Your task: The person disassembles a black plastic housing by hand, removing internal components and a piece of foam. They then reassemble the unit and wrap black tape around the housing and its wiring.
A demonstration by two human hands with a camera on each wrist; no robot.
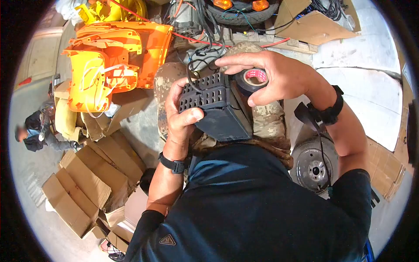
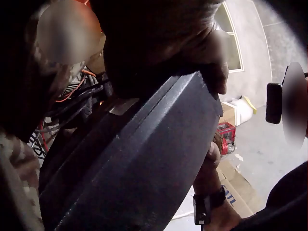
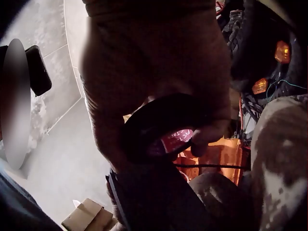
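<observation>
A black box (image 1: 224, 122) with rows of slots at one end is held over the lap. My left hand (image 1: 178, 114) grips its slotted end, the thumb lying along the near edge. A black cable (image 1: 190, 75) loops by that end. In the left wrist view the box's smooth side (image 2: 154, 159) fills the middle. My right hand (image 1: 286, 78) holds a roll of black tape (image 1: 244, 88) between thumb and fingers, right at the box's other side. Its pink inner core carries white lettering, "PVC Tape", in the right wrist view, where the hand is dark.
Orange plastic panels (image 1: 152, 48) lie at the left, above cardboard boxes (image 1: 83, 174). Ahead are a tyre (image 1: 244, 17), bundled cables and an open carton (image 1: 314, 30). A wheel (image 1: 314, 168) lies by the right knee. Another person (image 1: 37, 126) is at the far left.
</observation>
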